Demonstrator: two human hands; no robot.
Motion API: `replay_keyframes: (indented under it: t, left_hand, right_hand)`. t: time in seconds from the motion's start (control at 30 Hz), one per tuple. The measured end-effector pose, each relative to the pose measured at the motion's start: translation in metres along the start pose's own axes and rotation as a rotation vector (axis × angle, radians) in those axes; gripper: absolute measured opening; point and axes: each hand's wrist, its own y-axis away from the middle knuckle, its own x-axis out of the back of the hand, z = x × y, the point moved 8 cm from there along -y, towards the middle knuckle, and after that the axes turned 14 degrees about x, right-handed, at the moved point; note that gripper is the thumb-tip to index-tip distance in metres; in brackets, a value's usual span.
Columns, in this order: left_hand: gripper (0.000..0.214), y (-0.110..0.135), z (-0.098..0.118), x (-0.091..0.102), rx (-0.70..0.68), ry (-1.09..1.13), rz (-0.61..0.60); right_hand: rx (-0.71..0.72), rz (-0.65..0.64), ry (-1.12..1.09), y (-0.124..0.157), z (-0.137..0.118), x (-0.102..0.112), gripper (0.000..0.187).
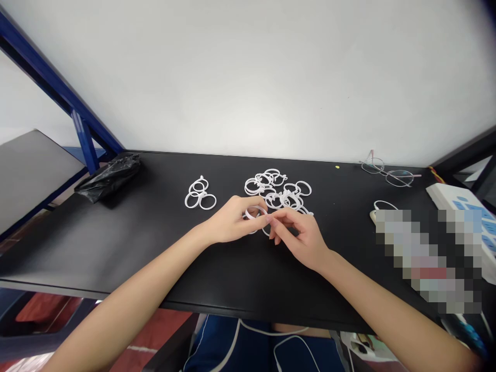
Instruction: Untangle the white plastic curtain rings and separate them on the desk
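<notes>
Okay, I've got the left hand (236,219) pinching a white ring (248,213), the right hand's (273,222) fingertips together on its right edge.

Can't make out any text, brands or numbers here tbh, and that pixelated patch (430,263) on the counter (135,222) is unreadable
</notes>
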Motion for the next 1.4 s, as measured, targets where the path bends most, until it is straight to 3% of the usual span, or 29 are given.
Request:
replay_keyframes:
  t: [0.6, 0.93, 1.2, 1.4]
  left_hand:
    - [0.023, -0.001, -0.004, 0.0, 0.009, -0.081, -0.011]
    - [0.026, -0.001, -0.01, -0.001, 0.07, -0.281, -0.031]
    - [0.023, -0.001, -0.01, -0.005, 0.051, -0.247, -0.048]
    - [0.031, -0.002, -0.009, -0.002, 0.031, -0.229, -0.022]
  right_hand:
    - [0.025, -0.044, 0.085, 0.001, 0.002, -0.002, 0.016]
    - [-0.013, -0.196, 0.214, 0.002, 0.011, -0.013, 0.01]
    - [-0.023, -0.249, 0.229, 0.004, 0.011, -0.016, 0.014]
    - [-0.016, -0.219, 0.198, 0.003, 0.01, -0.012, 0.01]
